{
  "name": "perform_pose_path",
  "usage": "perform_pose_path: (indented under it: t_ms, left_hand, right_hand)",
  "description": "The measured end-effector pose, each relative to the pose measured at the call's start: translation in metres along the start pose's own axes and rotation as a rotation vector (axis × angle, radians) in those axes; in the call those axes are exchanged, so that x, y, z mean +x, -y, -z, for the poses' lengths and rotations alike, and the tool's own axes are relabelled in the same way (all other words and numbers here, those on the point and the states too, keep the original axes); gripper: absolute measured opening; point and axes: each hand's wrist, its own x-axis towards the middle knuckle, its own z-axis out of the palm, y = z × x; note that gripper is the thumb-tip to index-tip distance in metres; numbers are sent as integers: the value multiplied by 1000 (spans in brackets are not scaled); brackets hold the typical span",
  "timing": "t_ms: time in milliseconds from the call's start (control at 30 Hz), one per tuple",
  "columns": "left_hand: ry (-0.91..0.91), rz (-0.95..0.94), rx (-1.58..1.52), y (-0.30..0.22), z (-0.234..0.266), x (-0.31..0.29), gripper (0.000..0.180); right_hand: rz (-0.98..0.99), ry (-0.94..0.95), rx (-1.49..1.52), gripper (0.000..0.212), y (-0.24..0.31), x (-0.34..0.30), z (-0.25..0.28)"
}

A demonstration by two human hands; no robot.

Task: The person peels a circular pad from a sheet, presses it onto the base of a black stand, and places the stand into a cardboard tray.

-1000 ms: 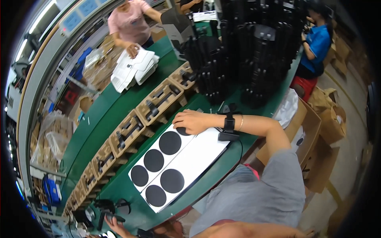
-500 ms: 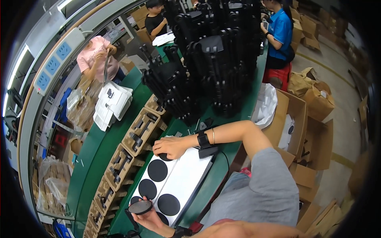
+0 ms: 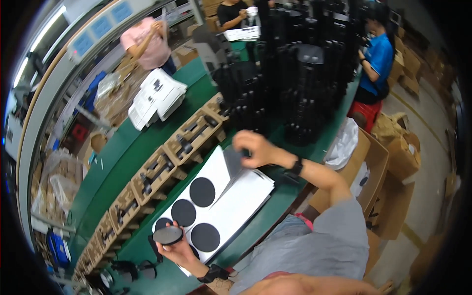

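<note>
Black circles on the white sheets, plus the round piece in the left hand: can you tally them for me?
Black circles in full view on the white sheets: 3
Black circles partly covered: 2
Round black piece in the left hand: 1
Total: 6
Not counted: the blurred dark piece at the right hand.

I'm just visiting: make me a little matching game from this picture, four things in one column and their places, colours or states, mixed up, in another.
Column one
1. Left hand
2. Trays
3. Right hand
4. Sheets

Column two
A. White, with black circles
B. At the end farther from the wearer's left hand
C. Holding a round disc
D. Brown, standing in a row

Right pairs: 1-C, 2-D, 3-B, 4-A
</note>
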Motion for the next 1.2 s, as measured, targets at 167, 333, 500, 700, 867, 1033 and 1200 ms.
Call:
perform_pose_path:
  t_ms: [167, 333, 500, 700, 867, 1033, 1200]
  left_hand:
    - [111, -32, 59, 29, -23, -20, 59]
    - [379, 19, -72, 54, -115, -58, 77]
    - [450, -135, 28, 68, -158, -85, 79]
    - [475, -191, 19, 74, -173, -97, 87]
    - [545, -206, 70, 70, -171, -98, 88]
    - [554, -202, 59, 71, -168, -98, 88]
    - [590, -226, 56, 73, -165, -99, 87]
  right_hand:
    - [-145, -367, -204, 21, 55, -28, 92]
    - [-390, -365, 503, 22, 96, -5, 75]
    - [-624, 91, 1133, 25, 125, 32, 16]
    - [-672, 311, 1337, 17, 128, 34, -4]
    - [-700, 299, 1351, 17, 132, 35, -8]
    - [-690, 276, 1349, 16, 133, 34, -9]
    - [-668, 276, 1336, 17, 135, 34, -10]
